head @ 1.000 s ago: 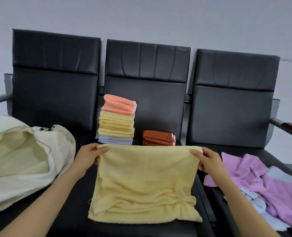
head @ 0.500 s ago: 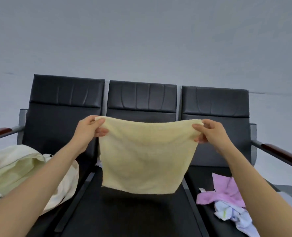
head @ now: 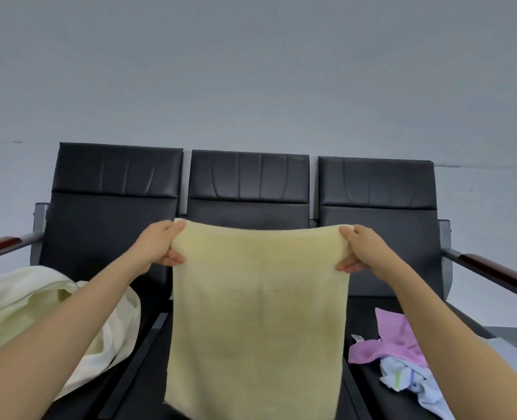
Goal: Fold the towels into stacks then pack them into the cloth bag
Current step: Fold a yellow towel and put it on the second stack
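A pale yellow towel point(head: 258, 313) hangs flat and spread in front of the middle seat. My left hand point(head: 157, 247) pinches its top left corner and my right hand point(head: 362, 250) pinches its top right corner, both at the same height. The cream cloth bag point(head: 39, 310) lies slumped on the left seat, below my left forearm. Loose unfolded towels lie on the right seat: a purple one point(head: 393, 341) and a white-and-blue one point(head: 409, 378). The hanging towel hides the folded stacks behind it.
A row of three black padded chairs point(head: 114, 213) stands against a grey wall. Metal armrests with wooden tops jut out at the far left point(head: 5, 245) and far right point(head: 493, 272).
Both hands have lifted the yellow towel off the middle seat and stretched it out; it now hangs straight down. The view has tilted upward, and the folded stacks are out of sight.
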A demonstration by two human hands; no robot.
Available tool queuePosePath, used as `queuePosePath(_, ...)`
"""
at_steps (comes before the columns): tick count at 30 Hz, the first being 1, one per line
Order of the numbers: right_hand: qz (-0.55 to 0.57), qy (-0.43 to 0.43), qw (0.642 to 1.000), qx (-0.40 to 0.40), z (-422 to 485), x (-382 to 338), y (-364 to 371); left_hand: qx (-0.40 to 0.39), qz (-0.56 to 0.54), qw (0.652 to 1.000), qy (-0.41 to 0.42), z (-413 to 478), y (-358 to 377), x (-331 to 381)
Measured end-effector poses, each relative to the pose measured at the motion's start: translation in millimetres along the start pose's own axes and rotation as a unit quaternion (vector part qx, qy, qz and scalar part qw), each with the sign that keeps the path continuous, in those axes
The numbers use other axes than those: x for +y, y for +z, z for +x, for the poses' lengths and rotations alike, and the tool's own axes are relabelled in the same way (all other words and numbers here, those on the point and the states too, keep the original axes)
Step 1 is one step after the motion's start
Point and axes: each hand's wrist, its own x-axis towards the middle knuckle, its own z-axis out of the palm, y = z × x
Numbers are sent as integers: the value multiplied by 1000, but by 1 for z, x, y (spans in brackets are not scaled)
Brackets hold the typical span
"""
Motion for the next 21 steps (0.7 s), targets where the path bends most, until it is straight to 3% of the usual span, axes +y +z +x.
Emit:
queuePosePath(4,28,61,996,-58,16,24,15,-45,42,997,-36,14,10,-24)
queuePosePath(8,134,-12,991,-2,31,40,28,20,-48,996,66,25,18,-32)
queuePosePath(11,200,-48,979,10,31,40,35,21,-58,994,93,30,17,-42)
queuePosePath(17,122,4,992,-2,36,65,46,-16,-5,1000,18,23,19,-81)
queuePosePath(21,8,81,995,-55,28,82,46,-109,68,990,-65,9,21,-99)
